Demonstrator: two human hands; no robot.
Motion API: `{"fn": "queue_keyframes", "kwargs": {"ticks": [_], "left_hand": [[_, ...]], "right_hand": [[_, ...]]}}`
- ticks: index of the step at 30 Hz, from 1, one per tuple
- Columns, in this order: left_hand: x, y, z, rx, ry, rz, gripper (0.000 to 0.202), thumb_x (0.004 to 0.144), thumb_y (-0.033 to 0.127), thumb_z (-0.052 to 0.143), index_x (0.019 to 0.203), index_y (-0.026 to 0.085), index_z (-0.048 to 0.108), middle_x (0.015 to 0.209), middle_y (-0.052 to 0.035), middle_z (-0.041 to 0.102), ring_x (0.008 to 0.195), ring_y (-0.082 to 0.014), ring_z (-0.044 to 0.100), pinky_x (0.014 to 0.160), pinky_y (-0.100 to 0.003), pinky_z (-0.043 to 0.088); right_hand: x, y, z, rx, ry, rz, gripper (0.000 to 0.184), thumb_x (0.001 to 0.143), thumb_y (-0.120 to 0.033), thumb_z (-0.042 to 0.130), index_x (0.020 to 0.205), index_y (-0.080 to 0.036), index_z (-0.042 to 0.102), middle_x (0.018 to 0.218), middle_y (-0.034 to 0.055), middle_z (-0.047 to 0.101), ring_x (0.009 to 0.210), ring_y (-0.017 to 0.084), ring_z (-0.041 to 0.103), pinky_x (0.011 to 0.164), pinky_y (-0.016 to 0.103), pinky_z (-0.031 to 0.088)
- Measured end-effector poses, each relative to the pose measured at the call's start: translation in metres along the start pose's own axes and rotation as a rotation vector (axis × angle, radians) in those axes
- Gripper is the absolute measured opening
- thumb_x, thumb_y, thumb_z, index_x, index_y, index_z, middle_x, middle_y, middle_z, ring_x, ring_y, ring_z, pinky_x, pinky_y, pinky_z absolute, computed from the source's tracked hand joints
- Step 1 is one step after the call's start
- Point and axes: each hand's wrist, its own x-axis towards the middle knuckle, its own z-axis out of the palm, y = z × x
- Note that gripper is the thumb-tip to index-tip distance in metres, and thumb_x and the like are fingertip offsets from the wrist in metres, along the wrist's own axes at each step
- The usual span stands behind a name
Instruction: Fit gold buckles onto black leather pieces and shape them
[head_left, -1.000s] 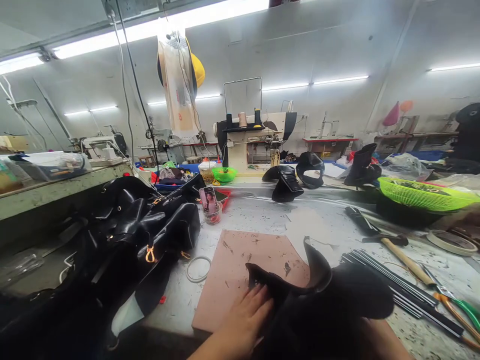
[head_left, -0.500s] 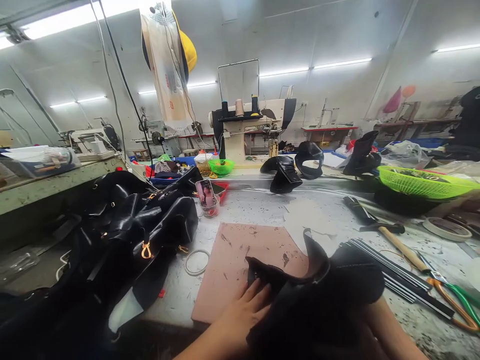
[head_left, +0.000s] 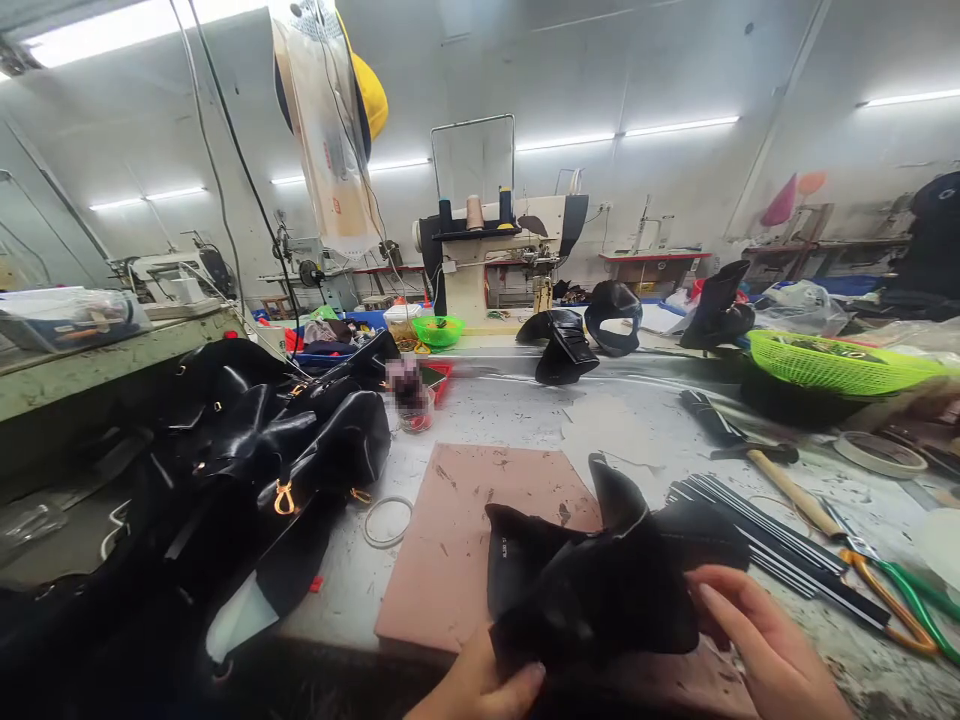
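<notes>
A floppy black leather bag piece [head_left: 592, 590] is bent into curved flaps over the pinkish board [head_left: 465, 500]. My left hand [head_left: 495, 685] grips its near lower edge, thumb on top and the other fingers hidden beneath. At the piece's right edge, my right hand [head_left: 765, 640] pinches the leather between thumb and fingers. Small pale markings show on the left flap. Right of the piece lie black strips with white lines [head_left: 772, 540], a hammer [head_left: 795, 490] and scissors with green and orange handles [head_left: 892, 590].
Black bags with gold clasps [head_left: 300, 450] are heaped at the left. A white ring [head_left: 388, 522] lies beside the board. Farther back stand a sewing machine [head_left: 480, 265], curved black leather pieces [head_left: 566, 345] and a lime-green basket [head_left: 840, 365]. A tape roll [head_left: 877, 453] is at the right.
The leather piece has turned and dropped lower. My left hand has moved from its left flap to the near edge, and my right hand has come out from behind it to the right edge.
</notes>
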Motion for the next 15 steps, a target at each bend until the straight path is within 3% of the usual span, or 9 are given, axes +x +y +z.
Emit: {"fn": "queue_keyframes", "kwargs": {"ticks": [2, 5, 9, 11, 15], "left_hand": [[0.003, 0.005, 0.001, -0.138, 0.091, -0.112, 0.058, 0.079, 0.057, 0.056, 0.121, 0.017, 0.059, 0.121, -0.0120, 0.061, 0.114, -0.0336, 0.053, 0.100, -0.045, 0.040], [0.003, 0.005, -0.003, -0.233, 0.209, -0.183, 0.062, 0.074, 0.058, 0.063, 0.119, 0.015, 0.059, 0.122, -0.0123, 0.060, 0.118, -0.0332, 0.050, 0.104, -0.045, 0.035], [0.003, 0.007, -0.013, -0.445, 0.206, -0.208, 0.055, 0.063, 0.050, 0.076, 0.106, 0.015, 0.067, 0.108, -0.0112, 0.068, 0.107, -0.0334, 0.058, 0.100, -0.047, 0.039], [0.003, 0.010, -0.017, -0.576, 0.185, -0.224, 0.048, 0.067, 0.046, 0.075, 0.103, 0.015, 0.068, 0.107, -0.0109, 0.069, 0.107, -0.0323, 0.059, 0.101, -0.046, 0.039], [0.003, 0.014, -0.021, -0.674, 0.150, -0.223, 0.046, 0.075, 0.047, 0.068, 0.108, 0.015, 0.067, 0.113, -0.0122, 0.066, 0.114, -0.0317, 0.055, 0.105, -0.046, 0.034]], "right_hand": [[0.010, -0.006, 0.005, 0.068, -0.046, 0.040, 0.026, 0.076, -0.047, 0.054, 0.079, -0.022, 0.061, 0.073, 0.0035, 0.066, 0.070, 0.021, 0.063, 0.063, 0.028, 0.054], [0.014, -0.009, 0.006, 0.081, -0.260, 0.045, 0.031, 0.073, -0.051, 0.055, 0.074, -0.021, 0.065, 0.080, 0.0057, 0.071, 0.076, 0.024, 0.064, 0.070, 0.032, 0.053], [0.013, -0.023, 0.002, 0.079, -0.511, 0.019, 0.041, 0.073, -0.055, 0.054, 0.083, -0.019, 0.071, 0.086, 0.0078, 0.072, 0.085, 0.028, 0.065, 0.077, 0.038, 0.052], [0.015, -0.034, 0.003, 0.097, -0.619, -0.008, 0.039, 0.072, -0.051, 0.056, 0.086, -0.018, 0.072, 0.086, 0.0072, 0.072, 0.087, 0.028, 0.065, 0.081, 0.039, 0.051], [0.023, -0.048, 0.010, -0.036, -0.670, -0.090, 0.023, 0.066, -0.034, 0.062, 0.080, -0.019, 0.073, 0.079, 0.0043, 0.072, 0.078, 0.027, 0.065, 0.075, 0.037, 0.053]]}}
